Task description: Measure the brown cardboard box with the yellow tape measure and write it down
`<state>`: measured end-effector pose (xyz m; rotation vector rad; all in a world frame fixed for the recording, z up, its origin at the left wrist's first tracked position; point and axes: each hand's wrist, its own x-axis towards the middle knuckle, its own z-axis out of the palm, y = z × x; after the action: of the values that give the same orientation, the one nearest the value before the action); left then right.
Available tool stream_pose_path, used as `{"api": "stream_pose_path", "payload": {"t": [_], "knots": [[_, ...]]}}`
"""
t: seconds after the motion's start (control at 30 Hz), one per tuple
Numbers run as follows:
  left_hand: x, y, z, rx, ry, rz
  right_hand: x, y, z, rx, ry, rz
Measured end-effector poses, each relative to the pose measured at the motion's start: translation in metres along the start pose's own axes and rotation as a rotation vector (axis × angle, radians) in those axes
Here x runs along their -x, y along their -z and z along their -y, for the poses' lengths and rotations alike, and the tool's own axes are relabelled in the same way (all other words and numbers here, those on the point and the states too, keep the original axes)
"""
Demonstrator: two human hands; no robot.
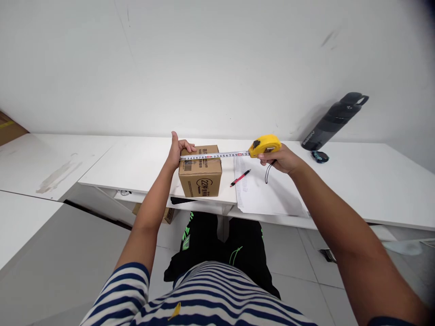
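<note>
- The white tabletop [370, 183] runs across the view and carries nearly everything in use.
- The cardboard box [200, 182] sits on the tabletop close to the front edge, left of the middle, its printed top facing up.
- White papers [272, 199] lie flat to the right of the box, reaching the front edge.
- A dark bottle [335, 120] stands by the back edge, toward the right; it looks slanted, though I cannot tell whether it truly leans.
- The left hand [175, 152] is spread, thumb raised, fingers laid over the box's upper left edge; whether they press on the blade's end I cannot tell.
- The right hand [280, 159] is closed around the yellow tape measure [265, 146], holding it above the papers, with a dark cord [268, 173] hanging below.
- The blade [227, 155] crosses the box's top from the left edge, then spans the air to the case. The step in hand looks like measuring along that top. The next move seems to call for a steady end on the left, a taut, level blade and a reading at the box's right edge.
- A red and black pen [240, 178] lies across the papers' left border.
- A small dark blue item [320, 156] rests near the bottle's base, toward the back edge.
</note>
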<state>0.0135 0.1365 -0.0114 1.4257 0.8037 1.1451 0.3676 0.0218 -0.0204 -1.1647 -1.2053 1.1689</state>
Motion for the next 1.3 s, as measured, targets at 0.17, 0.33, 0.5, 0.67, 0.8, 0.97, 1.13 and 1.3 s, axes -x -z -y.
{"api": "stream_pose_path", "payload": {"t": [0.17,0.33,0.5,0.67,0.8,0.97,1.13,1.3], "knots": [[-0.001,-0.001,0.000,-0.007,-0.016,0.010,-0.004,-0.013,-0.002,-0.015,-0.011,-0.001],[-0.002,-0.004,-0.003,0.010,-0.002,0.003,-0.004,-0.015,-0.008,-0.037,-0.001,0.003],[-0.001,-0.004,-0.003,0.015,0.003,-0.008,-0.004,-0.014,-0.005,-0.017,0.002,0.018],[0.000,-0.002,-0.003,0.013,-0.009,-0.012,-0.004,-0.017,0.002,-0.018,-0.027,0.004],[0.000,-0.004,-0.004,0.030,0.002,-0.012,-0.002,-0.022,0.004,-0.034,-0.019,0.019],[0.001,-0.014,-0.003,0.009,-0.009,0.035,-0.011,-0.055,0.004,-0.024,-0.005,0.151],[0.004,-0.020,-0.001,-0.004,-0.007,0.003,-0.018,-0.071,0.001,-0.041,-0.007,0.172],[0.002,-0.020,0.000,0.019,0.003,-0.004,-0.008,-0.047,-0.004,-0.038,0.011,0.110]]}}
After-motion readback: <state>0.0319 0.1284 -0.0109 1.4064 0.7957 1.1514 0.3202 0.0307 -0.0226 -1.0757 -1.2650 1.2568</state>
